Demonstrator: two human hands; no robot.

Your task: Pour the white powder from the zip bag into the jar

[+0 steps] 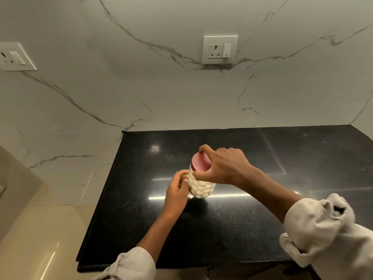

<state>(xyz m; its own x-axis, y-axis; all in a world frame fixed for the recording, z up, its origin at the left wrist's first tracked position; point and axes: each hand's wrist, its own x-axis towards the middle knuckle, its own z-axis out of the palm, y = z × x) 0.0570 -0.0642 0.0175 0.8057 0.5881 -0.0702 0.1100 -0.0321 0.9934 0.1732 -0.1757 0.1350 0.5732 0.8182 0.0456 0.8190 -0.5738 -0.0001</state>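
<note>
Standing mid-counter, the jar (200,184), cream with a scale pattern and a pink lid (199,162), has bare black countertop (232,229) around it; the wall lies at 12 o'clock, the drop-off edge at 9. The left hand (176,194) grips its side, and the right hand (224,166) curls round the lid. No writing is legible.

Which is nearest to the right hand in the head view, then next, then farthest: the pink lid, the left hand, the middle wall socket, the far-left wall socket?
1. pink lid, gripped by the right hand.
2. left hand, lower left, holding the jar.
3. middle wall socket, above on the wall.
4. far-left wall socket, at the left edge.
</note>
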